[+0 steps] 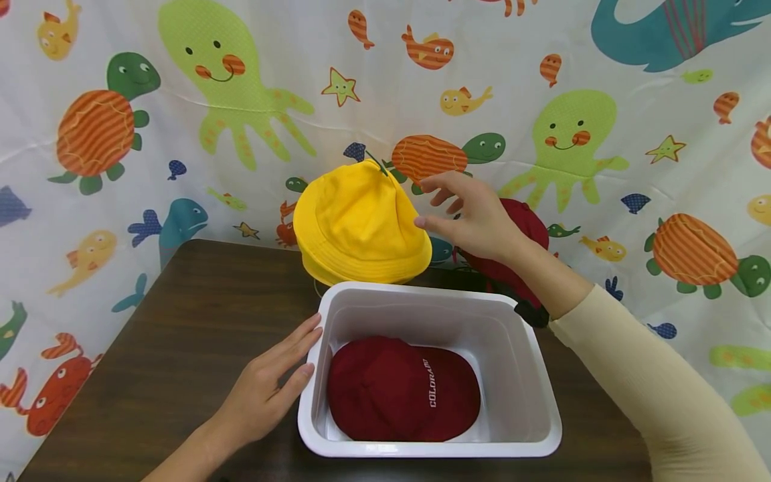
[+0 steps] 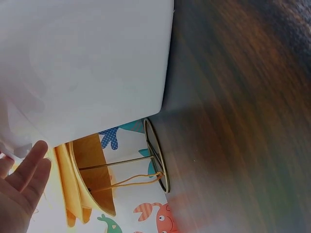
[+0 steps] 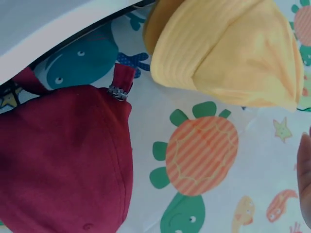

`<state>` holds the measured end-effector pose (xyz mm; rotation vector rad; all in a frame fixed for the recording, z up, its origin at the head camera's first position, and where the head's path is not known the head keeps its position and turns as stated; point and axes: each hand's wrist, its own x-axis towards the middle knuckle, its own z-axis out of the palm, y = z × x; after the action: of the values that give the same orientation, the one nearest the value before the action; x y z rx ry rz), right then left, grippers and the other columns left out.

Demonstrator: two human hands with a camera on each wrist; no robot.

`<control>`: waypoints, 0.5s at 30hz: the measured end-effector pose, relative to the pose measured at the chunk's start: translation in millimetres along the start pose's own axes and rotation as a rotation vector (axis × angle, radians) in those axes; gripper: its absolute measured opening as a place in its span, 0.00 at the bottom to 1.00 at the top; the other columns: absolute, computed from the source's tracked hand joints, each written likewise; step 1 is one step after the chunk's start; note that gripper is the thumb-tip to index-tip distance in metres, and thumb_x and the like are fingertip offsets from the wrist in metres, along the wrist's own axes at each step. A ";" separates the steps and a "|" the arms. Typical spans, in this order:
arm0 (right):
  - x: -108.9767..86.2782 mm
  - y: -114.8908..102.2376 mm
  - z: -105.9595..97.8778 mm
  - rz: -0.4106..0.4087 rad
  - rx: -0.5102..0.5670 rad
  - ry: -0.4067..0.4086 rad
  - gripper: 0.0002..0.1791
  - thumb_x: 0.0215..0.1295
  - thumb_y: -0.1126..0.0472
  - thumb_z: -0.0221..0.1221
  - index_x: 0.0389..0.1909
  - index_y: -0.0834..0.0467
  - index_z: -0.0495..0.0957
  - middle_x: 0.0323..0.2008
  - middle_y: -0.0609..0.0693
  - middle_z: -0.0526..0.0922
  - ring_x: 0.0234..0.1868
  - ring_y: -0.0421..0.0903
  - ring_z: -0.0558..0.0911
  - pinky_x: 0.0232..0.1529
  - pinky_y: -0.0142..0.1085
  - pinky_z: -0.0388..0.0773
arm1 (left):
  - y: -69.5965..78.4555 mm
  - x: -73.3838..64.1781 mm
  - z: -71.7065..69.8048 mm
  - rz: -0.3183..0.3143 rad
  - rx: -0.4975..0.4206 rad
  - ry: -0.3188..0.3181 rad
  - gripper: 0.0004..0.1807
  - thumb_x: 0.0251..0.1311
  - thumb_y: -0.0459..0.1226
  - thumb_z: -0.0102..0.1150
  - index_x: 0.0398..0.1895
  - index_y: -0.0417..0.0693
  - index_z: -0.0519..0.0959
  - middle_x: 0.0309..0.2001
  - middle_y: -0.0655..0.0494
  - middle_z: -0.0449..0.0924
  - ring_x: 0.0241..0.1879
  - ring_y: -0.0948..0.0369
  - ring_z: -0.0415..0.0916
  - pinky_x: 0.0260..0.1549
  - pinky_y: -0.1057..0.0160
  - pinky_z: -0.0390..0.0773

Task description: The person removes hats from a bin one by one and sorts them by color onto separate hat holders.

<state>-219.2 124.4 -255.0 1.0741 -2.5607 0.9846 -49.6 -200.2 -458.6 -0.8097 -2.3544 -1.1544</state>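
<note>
A white plastic bin (image 1: 536, 375) holds a dark red baseball cap (image 1: 385, 395) with COLORADO on its front. My left hand (image 1: 265, 385) rests its extended fingers against the bin's left rim; its fingertips also show by the bin in the left wrist view. Beyond the bin, yellow bucket hats (image 1: 361, 221) sit stacked on a wire stand (image 2: 160, 165). My right hand (image 1: 478, 217) is raised at the right side of these hats, fingers loosely bent, with nothing in its grasp. Behind that wrist, another dark red cap (image 3: 68, 155) is partly hidden in the head view.
The bin stands on a dark wooden table (image 1: 199, 321). Close behind the table hangs a white curtain (image 1: 385, 80) printed with sea animals. The second red cap has a strap with a metal buckle (image 3: 117, 92).
</note>
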 end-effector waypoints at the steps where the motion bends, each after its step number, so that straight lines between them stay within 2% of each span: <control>1: -2.0 -0.2 -0.4 -0.009 -0.006 -0.006 0.28 0.63 0.60 0.74 0.63 0.62 0.79 0.58 0.54 0.84 0.51 0.49 0.83 0.51 0.46 0.84 | 0.3 -0.1 -0.1 -0.003 0.001 -0.002 0.35 0.62 0.26 0.64 0.75 0.44 0.73 0.76 0.50 0.68 0.75 0.63 0.66 0.69 0.72 0.63; 7: -13.6 -1.4 -1.5 -0.054 -0.021 -0.029 0.30 0.62 0.59 0.75 0.63 0.62 0.79 0.58 0.53 0.84 0.51 0.48 0.83 0.51 0.47 0.84 | 1.5 -0.4 -0.5 -0.011 0.007 -0.005 0.35 0.63 0.26 0.64 0.75 0.44 0.73 0.76 0.50 0.68 0.75 0.62 0.66 0.69 0.72 0.63; 15: -25.5 -5.0 -1.4 -0.055 -0.045 -0.054 0.33 0.60 0.58 0.77 0.65 0.59 0.78 0.59 0.52 0.83 0.53 0.48 0.83 0.54 0.47 0.82 | 2.3 -0.3 -1.4 -0.010 0.012 -0.009 0.35 0.63 0.27 0.64 0.75 0.44 0.72 0.77 0.50 0.67 0.75 0.63 0.66 0.70 0.72 0.62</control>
<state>-197.5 137.1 -261.9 1.1680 -2.5673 0.8920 -47.8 -200.3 -456.7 -0.8016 -2.3728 -1.1422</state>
